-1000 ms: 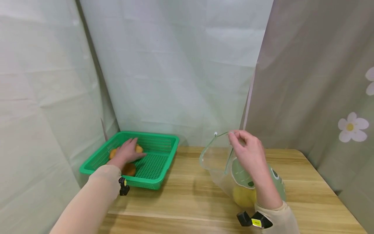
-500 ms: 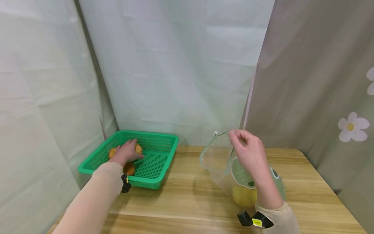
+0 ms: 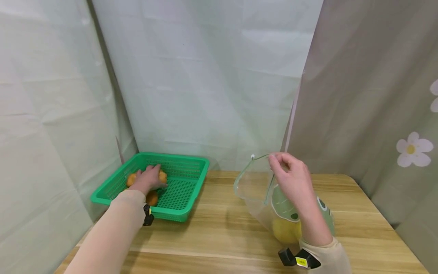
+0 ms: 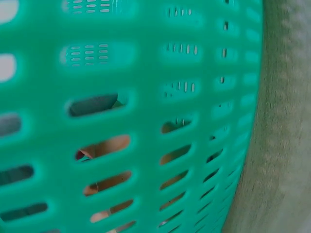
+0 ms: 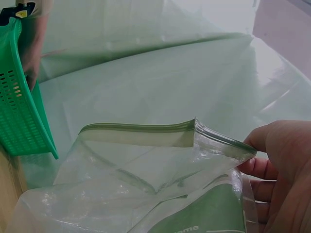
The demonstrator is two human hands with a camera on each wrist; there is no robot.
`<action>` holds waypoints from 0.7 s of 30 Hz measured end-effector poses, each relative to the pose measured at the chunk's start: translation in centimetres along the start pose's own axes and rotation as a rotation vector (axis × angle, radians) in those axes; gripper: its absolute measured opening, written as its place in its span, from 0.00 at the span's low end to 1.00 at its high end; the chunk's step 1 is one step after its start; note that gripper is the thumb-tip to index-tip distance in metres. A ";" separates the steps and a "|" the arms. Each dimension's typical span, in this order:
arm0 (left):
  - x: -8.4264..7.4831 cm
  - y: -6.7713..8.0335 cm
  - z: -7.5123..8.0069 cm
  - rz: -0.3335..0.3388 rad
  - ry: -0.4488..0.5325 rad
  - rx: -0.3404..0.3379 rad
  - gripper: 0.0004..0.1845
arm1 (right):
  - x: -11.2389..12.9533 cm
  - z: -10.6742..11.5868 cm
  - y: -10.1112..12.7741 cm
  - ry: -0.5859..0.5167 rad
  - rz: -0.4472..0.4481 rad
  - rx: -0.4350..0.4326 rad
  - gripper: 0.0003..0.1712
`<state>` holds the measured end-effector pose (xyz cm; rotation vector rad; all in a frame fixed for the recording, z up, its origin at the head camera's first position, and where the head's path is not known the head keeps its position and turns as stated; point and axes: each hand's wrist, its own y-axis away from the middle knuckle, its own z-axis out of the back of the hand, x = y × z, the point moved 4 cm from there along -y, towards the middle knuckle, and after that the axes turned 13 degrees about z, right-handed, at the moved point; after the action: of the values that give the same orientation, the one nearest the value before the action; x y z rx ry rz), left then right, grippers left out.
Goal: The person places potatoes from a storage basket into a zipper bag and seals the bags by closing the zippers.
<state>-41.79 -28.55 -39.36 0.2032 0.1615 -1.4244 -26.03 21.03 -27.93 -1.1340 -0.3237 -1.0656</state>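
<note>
A green slotted basket sits at the table's back left with three orange fruits in it. My left hand reaches into it, fingers curled over one orange; another orange lies to its left and a third beside my wrist. My right hand pinches the top rim of a clear zip bag with green print and holds its mouth open. A yellow fruit lies in the bag's bottom. The right wrist view shows the bag's open mouth and my right hand on its rim.
The wooden table is walled by pale green sheets behind and to the left, and by a grey flowered curtain on the right. The left wrist view is filled by the basket's wall, blurred and very close.
My left hand's fingers have drawn in and curled over the orange in the basket, and my forearm has shifted slightly left. My right hand and the bag have stayed put.
</note>
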 end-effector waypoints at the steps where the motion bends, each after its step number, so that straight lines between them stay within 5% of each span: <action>1: -0.2 0.3 0.2 0.001 -0.009 -0.003 0.56 | 0.0 0.0 0.0 0.001 0.001 -0.002 0.25; 6: -1.0 1.4 0.9 -0.006 -0.030 0.004 0.52 | -0.1 -0.1 0.0 0.002 0.006 -0.008 0.25; 21: -1.2 1.4 0.4 -0.033 -0.020 0.015 0.49 | -0.1 -0.2 -0.1 -0.008 -0.001 -0.004 0.22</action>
<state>-40.59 -27.34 -38.66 0.1998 0.1384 -1.4606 -26.21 20.96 -28.03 -1.1421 -0.3285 -1.0635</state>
